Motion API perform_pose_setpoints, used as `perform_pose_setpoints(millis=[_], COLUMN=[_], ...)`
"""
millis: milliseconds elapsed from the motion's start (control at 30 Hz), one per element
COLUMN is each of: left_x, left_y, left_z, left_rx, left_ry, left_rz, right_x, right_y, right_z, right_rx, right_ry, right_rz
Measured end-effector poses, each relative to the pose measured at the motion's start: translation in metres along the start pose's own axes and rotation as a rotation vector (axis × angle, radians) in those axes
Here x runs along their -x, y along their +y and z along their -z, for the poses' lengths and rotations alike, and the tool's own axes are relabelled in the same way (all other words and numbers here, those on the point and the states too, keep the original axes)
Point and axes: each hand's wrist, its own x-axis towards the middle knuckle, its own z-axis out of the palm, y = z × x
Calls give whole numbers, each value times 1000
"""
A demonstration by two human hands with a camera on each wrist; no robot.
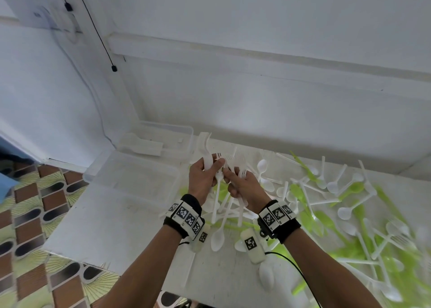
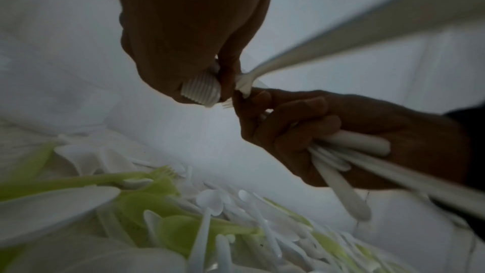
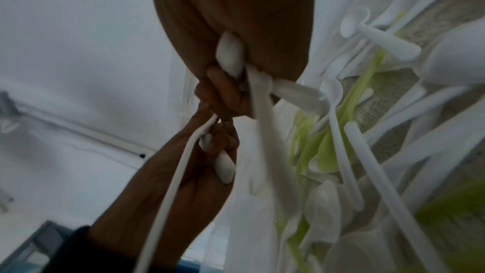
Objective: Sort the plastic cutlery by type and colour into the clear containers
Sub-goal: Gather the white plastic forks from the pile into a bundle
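Forearms fill lower frame; left hand (image 1: 203, 179) and right hand (image 1: 242, 186) both clench white forks (image 1: 240, 165) at centre, over table (image 1: 116, 226). Near container (image 1: 130, 179) looks empty; far container (image 1: 161, 142) holds few white pieces. Pile (image 1: 326, 202) right mostly unsorted. Table edge close left; open room above containers.

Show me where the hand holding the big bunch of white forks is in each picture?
Head: right hand, centre, gripping white forks.
Left wrist: right hand, right of centre, handles sticking out.
Right wrist: right hand, top centre, seen from below.
Shared landmark: the left hand, touching it in all three.
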Motion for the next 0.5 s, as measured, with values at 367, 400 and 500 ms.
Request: perform_pose_setpoints(millis=[367, 400, 500], left_x=[12, 15, 22], left_y=[6, 6, 7], left_z=[9, 11, 14], left_rx=[70, 57, 61], left_ry=[-350, -407, -510], left_rz=[412, 424, 451], right_x=[-7, -9, -12], right_y=[-29, -30, -29], right_z=[14, 15, 15], right_rx=[-11, -14, -6], right_ry=[137, 145, 155], right_rz=[104, 101, 72])
